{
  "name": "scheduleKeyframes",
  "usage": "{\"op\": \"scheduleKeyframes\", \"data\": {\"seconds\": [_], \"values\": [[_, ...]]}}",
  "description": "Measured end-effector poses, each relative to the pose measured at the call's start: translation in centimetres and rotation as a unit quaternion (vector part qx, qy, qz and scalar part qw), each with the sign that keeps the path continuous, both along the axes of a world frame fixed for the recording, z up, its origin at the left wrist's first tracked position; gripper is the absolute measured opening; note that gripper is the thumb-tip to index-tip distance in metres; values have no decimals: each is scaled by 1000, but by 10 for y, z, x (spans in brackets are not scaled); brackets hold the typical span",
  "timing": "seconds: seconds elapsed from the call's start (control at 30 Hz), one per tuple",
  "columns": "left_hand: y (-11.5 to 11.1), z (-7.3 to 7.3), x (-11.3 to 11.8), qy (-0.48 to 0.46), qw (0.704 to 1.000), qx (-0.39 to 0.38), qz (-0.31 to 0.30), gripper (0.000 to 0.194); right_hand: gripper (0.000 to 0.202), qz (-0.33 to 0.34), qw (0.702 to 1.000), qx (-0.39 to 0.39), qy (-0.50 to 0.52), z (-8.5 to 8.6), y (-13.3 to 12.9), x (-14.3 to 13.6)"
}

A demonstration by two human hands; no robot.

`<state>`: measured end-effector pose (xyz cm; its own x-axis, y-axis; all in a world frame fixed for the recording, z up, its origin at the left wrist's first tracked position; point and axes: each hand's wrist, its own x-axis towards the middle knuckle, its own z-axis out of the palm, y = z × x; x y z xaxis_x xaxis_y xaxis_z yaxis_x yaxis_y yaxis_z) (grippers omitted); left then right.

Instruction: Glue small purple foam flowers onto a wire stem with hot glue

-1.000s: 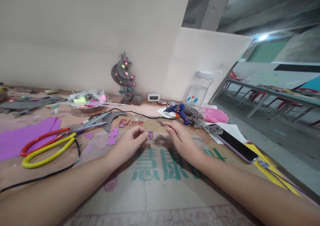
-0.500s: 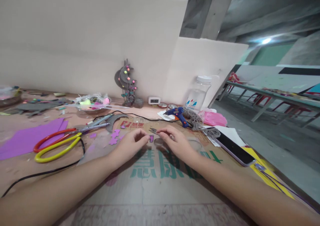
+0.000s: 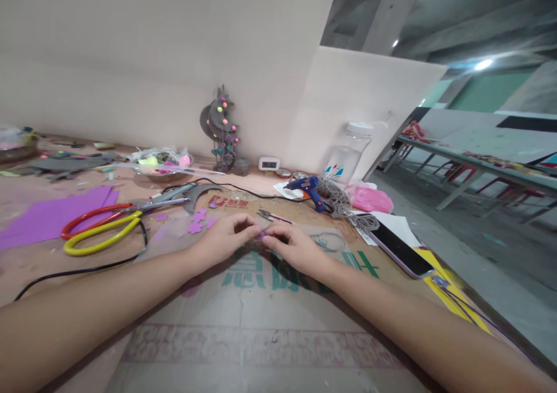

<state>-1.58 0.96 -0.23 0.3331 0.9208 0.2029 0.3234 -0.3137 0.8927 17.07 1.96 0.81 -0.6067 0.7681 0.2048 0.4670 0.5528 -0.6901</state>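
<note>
Over the cardboard (image 3: 252,346), my left hand (image 3: 228,239) and my right hand (image 3: 289,245) meet fingertip to fingertip. Pinched between them is a small purple piece (image 3: 262,234), mostly covered by the fingers. Just beyond my right hand lies a small pointed metal tool with two tips (image 3: 275,216), like thread snips, untouched. Purple flower-shaped cutouts (image 3: 196,223) rest to the left of my left hand. Clear plastic film lies under and beside both hands.
Scissors with red and yellow handles (image 3: 102,230) and purple sheets (image 3: 56,213) lie left. A blue glue gun (image 3: 311,191), grey cord (image 3: 335,198), water bottle (image 3: 346,155) and phone (image 3: 400,248) are right. A decorated grey moon-shaped piece (image 3: 221,129) stands behind, near a small clock (image 3: 268,163).
My right hand has let go of the pointed tool, which now lies on the cardboard. Both hands have come together at the purple piece. The view has tilted slightly.
</note>
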Motion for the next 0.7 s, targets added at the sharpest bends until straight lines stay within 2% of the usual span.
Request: {"op": "scheduleKeyframes", "data": {"seconds": [0.1,0.2,0.3,0.53,0.7], "values": [[2,-1,-1,-6,1000,12,0,29,28,19,1000,-3,6,1,0,0],[5,-2,-1,-17,999,17,23,33,34,-4,998,-49,37,0,2,1],[4,0,1,-22,1000,7,16,29,38,-15,994,-84,61,-3,4,4],[-1,5,3,-4,1000,7,21,23,39,-13,996,-75,53,-3,4,5],[-2,5,4,3,999,-6,34,24,35,-45,989,-84,109,-4,4,4]]}}
